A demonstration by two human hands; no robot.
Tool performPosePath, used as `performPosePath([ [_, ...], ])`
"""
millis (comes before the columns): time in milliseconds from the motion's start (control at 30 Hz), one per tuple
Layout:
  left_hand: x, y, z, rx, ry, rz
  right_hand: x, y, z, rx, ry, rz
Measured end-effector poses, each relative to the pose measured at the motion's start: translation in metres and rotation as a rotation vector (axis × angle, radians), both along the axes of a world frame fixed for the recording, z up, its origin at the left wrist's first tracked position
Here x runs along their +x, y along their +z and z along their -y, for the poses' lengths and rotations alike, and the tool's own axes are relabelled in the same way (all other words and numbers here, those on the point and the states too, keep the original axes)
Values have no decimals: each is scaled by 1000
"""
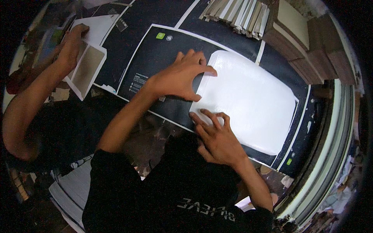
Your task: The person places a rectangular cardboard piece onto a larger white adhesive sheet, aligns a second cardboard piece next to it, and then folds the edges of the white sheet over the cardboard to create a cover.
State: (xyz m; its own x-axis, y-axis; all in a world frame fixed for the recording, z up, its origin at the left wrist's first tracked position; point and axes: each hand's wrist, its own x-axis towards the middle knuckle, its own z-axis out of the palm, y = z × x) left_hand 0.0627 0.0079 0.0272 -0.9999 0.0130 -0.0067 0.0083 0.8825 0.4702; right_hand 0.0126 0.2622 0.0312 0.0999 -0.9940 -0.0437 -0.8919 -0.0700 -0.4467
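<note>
A white sheet stack (248, 97) with rounded corners and a glossy top lies on a larger black printed sheet (143, 58) with white borders. My left hand (176, 77) is open over the stack's left edge, thumb and forefinger spread apart, their tips at that edge. Close by, my right hand (217, 136) rests on the near left corner of the stack with bent, parted fingers and grips nothing that I can see. The underside of the stack and whatever is beneath it are hidden.
At the left a co-worker's hand (70, 50) holds a folded board cover (87, 70), white and grey-brown. A row of thin board strips (237, 17) lies at the back. Stacked brown boards (295, 42) stand at the far right, beside a pale curved edge (330, 147). Grey sheets (74, 190) sit at lower left.
</note>
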Motion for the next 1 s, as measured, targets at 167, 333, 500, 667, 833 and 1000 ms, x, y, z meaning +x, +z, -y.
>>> performPosePath([
  [167, 3, 2, -2, 27, 45, 75, -13, 13, -20, 84, 55, 22],
  [333, 10, 10, 1, 75, 73, 127, -71, 25, 32, -65, -259, -97],
  [500, 0, 18, -1, 53, 65, 209, -115, -20, 77, -187, -341, -108],
  [667, 4, 13, -3, 65, 87, 108, -114, -37, 86, -243, -277, -125],
  [833, -1, 26, -12, 53, 100, 154, -132, -25, 60, -249, -258, -149],
  [1000, 0, 31, -17, 72, 140, 184, -144, 6, -40, -200, -557, -108],
])
